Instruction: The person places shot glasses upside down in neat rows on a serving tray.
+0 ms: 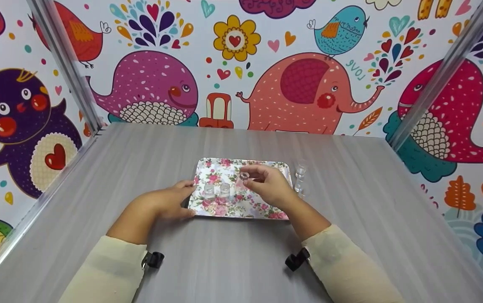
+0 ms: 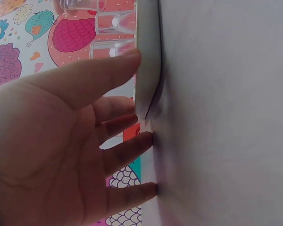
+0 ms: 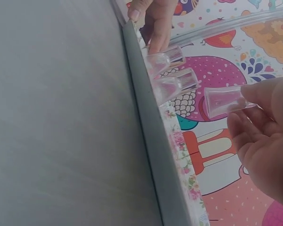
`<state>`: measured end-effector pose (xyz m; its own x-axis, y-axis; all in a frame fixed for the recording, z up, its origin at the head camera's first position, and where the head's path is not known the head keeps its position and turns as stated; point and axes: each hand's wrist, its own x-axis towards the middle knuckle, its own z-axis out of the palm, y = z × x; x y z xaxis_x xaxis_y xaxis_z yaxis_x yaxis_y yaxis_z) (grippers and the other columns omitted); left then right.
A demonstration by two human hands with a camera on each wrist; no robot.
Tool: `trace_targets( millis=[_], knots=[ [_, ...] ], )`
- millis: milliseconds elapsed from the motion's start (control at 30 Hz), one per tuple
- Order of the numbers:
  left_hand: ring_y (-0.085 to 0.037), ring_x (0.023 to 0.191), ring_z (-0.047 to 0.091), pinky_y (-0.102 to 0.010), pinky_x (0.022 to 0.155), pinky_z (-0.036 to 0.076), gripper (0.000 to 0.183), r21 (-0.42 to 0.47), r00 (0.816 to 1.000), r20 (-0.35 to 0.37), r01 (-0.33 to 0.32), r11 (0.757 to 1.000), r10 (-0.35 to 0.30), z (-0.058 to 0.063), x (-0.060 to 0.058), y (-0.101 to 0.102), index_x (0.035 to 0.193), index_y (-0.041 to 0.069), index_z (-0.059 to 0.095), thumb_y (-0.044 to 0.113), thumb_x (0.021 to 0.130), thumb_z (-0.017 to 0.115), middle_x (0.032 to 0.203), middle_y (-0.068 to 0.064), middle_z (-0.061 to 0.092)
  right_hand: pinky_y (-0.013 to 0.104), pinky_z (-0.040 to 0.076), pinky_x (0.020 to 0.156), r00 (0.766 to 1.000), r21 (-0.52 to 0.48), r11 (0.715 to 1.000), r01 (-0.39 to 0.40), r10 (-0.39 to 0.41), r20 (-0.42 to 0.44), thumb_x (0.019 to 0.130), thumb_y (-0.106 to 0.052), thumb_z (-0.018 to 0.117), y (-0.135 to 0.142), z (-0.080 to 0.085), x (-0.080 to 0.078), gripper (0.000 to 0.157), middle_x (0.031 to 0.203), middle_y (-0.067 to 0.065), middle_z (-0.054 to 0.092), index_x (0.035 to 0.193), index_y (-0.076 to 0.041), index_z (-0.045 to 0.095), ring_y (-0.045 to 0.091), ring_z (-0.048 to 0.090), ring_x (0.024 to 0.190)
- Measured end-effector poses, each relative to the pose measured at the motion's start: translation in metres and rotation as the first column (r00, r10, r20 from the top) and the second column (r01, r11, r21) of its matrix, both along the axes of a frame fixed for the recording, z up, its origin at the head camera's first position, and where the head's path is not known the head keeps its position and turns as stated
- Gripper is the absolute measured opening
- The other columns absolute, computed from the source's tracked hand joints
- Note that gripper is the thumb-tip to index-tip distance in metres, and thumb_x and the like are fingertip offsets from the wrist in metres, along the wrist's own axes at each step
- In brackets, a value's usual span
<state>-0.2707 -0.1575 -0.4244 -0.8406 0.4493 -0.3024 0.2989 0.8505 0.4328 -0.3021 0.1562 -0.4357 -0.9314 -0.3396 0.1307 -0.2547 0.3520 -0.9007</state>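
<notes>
Between thumb and fingertips, my right hand (image 1: 268,185) pinches a small clear shot glass (image 3: 224,101) by its narrow end, wide end down, above the floral tray (image 1: 262,206). Two more clear shot glasses (image 1: 209,192) (image 1: 224,191) stand side by side on the tray's left half. At the tray's left edge is my left hand (image 1: 167,202). Its thumb touches the rim in the left wrist view, while the other fingers (image 2: 127,155) are spread fairly straight beside the edge. The right wrist view also catches part of the left hand behind the tray.
Just right of the tray, several clear glasses (image 1: 300,170) stand in a row on the grey wood-grain table (image 1: 224,261). A wall with printed cartoon animals (image 1: 300,92) rises behind the table, and metal posts (image 1: 426,75) stand at its back corners.
</notes>
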Motion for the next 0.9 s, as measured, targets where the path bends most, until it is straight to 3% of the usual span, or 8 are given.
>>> trace_targets(
  millis=[267, 467, 633, 767, 900],
  knots=[
    [-0.043, 0.163, 0.029, -0.061, 0.131, 0.029, 0.081, -0.002, 0.999, 0.028, -0.027, 1.000, 0.027, 0.000, -0.001, -0.001, 0.168, 0.005, 0.033, 0.034, 0.103, 0.071, 0.179, -0.014, 0.020, 0.027, 0.062, 0.082, 0.999, 0.110, 0.993, -0.032, 0.028, 0.040, 0.097, -0.007, 0.076, -0.006, -0.014, -0.002, 0.035, 0.124, 0.003, 0.079, 0.131, -0.012, 0.077, 0.015, 0.073, 0.103],
    [-0.043, 0.163, 0.029, -0.060, 0.131, 0.029, 0.082, 0.000, 0.999, 0.023, -0.024, 1.000, 0.024, -0.001, -0.002, -0.002, 0.168, 0.005, 0.033, 0.035, 0.103, 0.071, 0.179, -0.014, 0.020, 0.027, 0.062, 0.085, 0.996, 0.133, 0.989, -0.068, 0.059, 0.072, 0.095, -0.007, 0.079, -0.008, -0.023, -0.003, 0.037, 0.126, 0.003, 0.079, 0.131, -0.012, 0.076, 0.017, 0.075, 0.111],
    [-0.044, 0.163, 0.028, -0.061, 0.132, 0.028, 0.081, -0.002, 1.000, 0.022, -0.022, 1.000, 0.022, -0.001, -0.002, -0.002, 0.168, 0.005, 0.032, 0.034, 0.103, 0.071, 0.179, -0.014, 0.020, 0.034, 0.063, 0.093, 0.996, 0.117, 0.991, -0.063, 0.054, 0.077, 0.095, -0.016, 0.082, -0.003, -0.017, -0.002, 0.039, 0.131, 0.005, 0.077, 0.134, -0.015, 0.075, 0.022, 0.074, 0.116],
    [-0.043, 0.163, 0.028, -0.061, 0.132, 0.028, 0.081, -0.005, 0.999, 0.025, -0.026, 1.000, 0.026, -0.001, -0.001, -0.001, 0.168, 0.005, 0.032, 0.035, 0.103, 0.071, 0.179, -0.014, 0.020, 0.042, 0.062, 0.102, 0.997, 0.085, 0.994, -0.071, 0.068, 0.036, 0.096, -0.020, 0.081, 0.007, -0.006, -0.001, 0.042, 0.137, 0.014, 0.074, 0.136, -0.011, 0.073, 0.029, 0.073, 0.122],
    [-0.043, 0.163, 0.028, -0.061, 0.132, 0.028, 0.081, -0.003, 1.000, 0.022, -0.022, 1.000, 0.022, -0.001, -0.001, -0.001, 0.168, 0.005, 0.032, 0.034, 0.103, 0.071, 0.179, -0.014, 0.020, 0.044, 0.062, 0.103, 0.997, 0.052, 0.996, -0.071, 0.070, 0.023, 0.095, -0.020, 0.082, 0.020, 0.005, 0.002, 0.045, 0.139, 0.018, 0.072, 0.137, -0.008, 0.072, 0.036, 0.072, 0.126]
  ],
)
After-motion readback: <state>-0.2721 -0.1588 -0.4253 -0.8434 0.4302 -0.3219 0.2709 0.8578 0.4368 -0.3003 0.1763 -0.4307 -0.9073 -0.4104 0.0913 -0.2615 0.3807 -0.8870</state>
